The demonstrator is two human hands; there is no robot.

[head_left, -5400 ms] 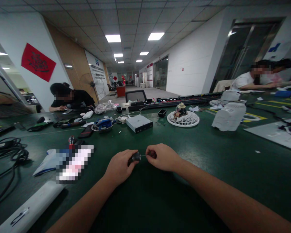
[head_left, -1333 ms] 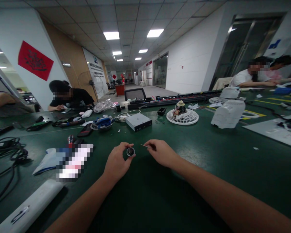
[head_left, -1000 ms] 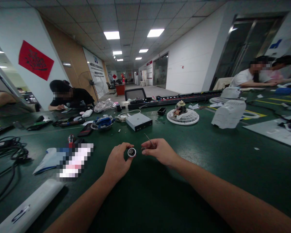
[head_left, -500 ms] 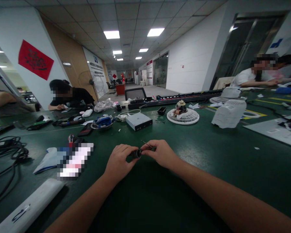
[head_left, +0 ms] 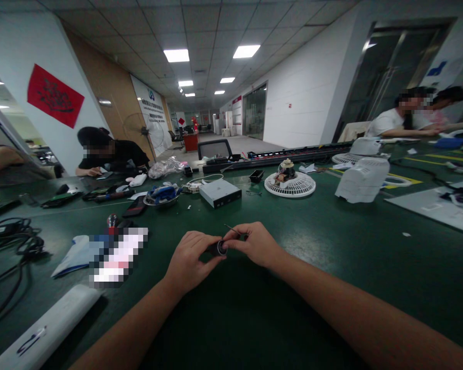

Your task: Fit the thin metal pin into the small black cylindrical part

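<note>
Above the green table, my left hand (head_left: 192,257) is closed around a small dark cylindrical part (head_left: 219,248), whose round end faces right. My right hand (head_left: 254,243) meets it from the other side, thumb and fingertips pinched at that round end. A thin metal rod (head_left: 231,229), perhaps a small tool, sticks out up and left from between the right fingers; its kind is too small to make out. The fingers hide much of the cylinder and most of the rod.
A grey optical disc drive (head_left: 220,193) lies beyond my hands. Farther right are a white fan grille with a motor (head_left: 290,185) and a white plastic housing (head_left: 363,180). At left lie a long white object (head_left: 54,326), black cables (head_left: 13,241) and a pouch. Several people sit around.
My right fingertips have come up against the cylinder's end, which has turned slightly toward me. My left thumb has extended a little along its underside.
</note>
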